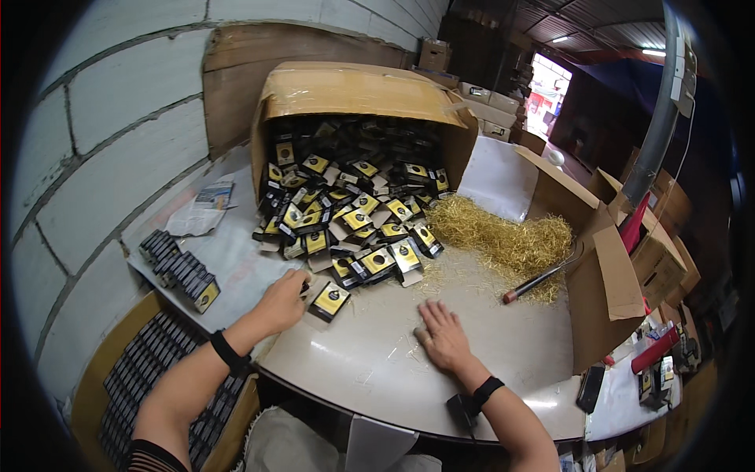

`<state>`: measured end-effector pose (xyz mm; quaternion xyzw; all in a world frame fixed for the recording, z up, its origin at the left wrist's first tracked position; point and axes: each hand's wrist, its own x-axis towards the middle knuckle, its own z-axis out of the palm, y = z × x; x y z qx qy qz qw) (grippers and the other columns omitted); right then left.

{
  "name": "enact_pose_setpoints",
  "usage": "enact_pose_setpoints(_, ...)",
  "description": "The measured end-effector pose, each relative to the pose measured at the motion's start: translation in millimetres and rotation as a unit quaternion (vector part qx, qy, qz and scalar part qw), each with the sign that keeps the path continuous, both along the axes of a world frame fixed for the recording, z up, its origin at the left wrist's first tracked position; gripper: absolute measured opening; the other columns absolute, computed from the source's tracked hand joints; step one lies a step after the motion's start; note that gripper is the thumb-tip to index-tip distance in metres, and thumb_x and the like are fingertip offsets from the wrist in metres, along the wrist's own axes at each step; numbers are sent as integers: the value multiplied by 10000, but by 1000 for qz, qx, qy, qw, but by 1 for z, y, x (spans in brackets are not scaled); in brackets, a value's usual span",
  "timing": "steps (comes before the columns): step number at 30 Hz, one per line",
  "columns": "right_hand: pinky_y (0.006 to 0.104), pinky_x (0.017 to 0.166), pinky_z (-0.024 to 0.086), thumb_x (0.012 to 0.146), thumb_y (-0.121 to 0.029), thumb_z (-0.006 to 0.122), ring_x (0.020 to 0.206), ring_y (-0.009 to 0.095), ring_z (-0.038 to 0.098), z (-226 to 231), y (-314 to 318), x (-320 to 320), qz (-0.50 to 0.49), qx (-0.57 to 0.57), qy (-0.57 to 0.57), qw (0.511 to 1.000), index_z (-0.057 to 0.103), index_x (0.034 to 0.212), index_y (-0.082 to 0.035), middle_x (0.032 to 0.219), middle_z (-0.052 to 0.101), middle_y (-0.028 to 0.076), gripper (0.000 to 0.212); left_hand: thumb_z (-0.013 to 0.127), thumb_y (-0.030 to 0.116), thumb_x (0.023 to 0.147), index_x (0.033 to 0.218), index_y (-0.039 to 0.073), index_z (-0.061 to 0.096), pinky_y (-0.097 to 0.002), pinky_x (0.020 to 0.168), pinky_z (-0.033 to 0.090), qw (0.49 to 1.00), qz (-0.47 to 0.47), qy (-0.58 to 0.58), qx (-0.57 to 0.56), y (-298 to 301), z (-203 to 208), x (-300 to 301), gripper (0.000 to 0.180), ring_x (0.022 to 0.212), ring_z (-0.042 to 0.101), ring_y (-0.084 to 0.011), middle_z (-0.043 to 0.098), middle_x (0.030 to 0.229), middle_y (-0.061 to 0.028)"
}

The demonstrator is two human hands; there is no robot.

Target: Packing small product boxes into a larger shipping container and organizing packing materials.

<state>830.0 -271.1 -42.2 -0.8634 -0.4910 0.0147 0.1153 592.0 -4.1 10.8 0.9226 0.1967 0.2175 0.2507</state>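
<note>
Wall: pale blocks (126, 118) rise along the left side.
Counter: the light-coloured counter (511, 346) spreads across the middle, its near edge curving just in front of the person's lap.
Tipped carton: a large brown carton (362, 94) lies on its side at the far end, mouth facing near.
Packed carton: a lower carton (238, 425) stands at the near left, below counter height, filled with tight rows of small dark boxes.
Open carton: another carton (609, 307) stands along the right edge, flaps spread.
Heap: black-and-yellow small boxes (362, 220) spill from the tipped carton onto the counter, lying at many angles.
Shreds: a gold tangle of filler (503, 236) lies right of the heap.
Row: small boxes (181, 271) lean together at the counter's left edge.
Tool: a dark rod (539, 283) with a reddish-brown end lies partly on the shreds.
Right hand: the right hand (443, 334) rests palm down on the counter, fingers extended, holding nothing.
Left hand: the left hand (287, 299) is partly curled near the heap; whether it grips anything cannot be told.
Nearest box: a single box (329, 300) lies just right of the left hand, yellow face up.
</note>
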Motion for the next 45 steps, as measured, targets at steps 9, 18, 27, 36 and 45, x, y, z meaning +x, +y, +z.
enact_pose_setpoints(9, 416, 1133, 233, 912, -192, 557, 1390, 359, 266, 34, -67, -96, -13, 205, 176, 963, 345, 1417, -28, 1485, 297, 217, 571, 695, -23, 738, 958, 19, 549, -250, 755, 446, 900, 49, -274, -334, -114, 0, -60, 268, 827, 566, -122, 596, 894, -39)
enact_pose_setpoints(18, 461, 1113, 254, 867, -130, 584, 1343, 433, 300, -9, -140, -151, -238, 145, -61, 958, 410, 1318, 76, 1407, 368, 288, 526, 642, -90, 633, 1061, 49, 656, -356, 778, 491, 979, 14, -183, -88, -165, -47, -106, 451, 933, 580, -295, 576, 948, -116)
enact_pose_setpoints(27, 464, 1116, 248, 927, -194, 519, 1330, 429, 317, -13, -250, -85, -385, 201, -107, 894, 417, 1309, 93, 1390, 386, 297, 488, 668, 197, 808, 1300, 78, 493, -469, 881, 418, 991, 17, 42, 124, -207, -33, -110, 535, 1128, 444, -393, 432, 1278, -225)
enact_pose_setpoints(36, 489, 1120, 210, 931, -368, 491, 1361, 418, 265, -15, -230, -29, -489, 64, -109, 863, 347, 1355, 97, 1437, 334, 277, 645, 668, 16, 672, 1333, -29, 340, -435, 935, 404, 986, 81, -38, -144, -197, -30, -94, 740, 1107, 479, -390, 472, 1172, -222)
enact_pose_setpoints(45, 472, 1129, 213, 894, -491, 511, 1395, 331, 262, 4, -56, -104, -27, 93, 46, 994, 353, 1428, -92, 1480, 341, 159, 685, 773, 52, 733, 1077, 1, 587, -284, 722, 510, 807, -7, 67, -586, -207, -138, -204, 394, 782, 600, -109, 638, 908, -36)
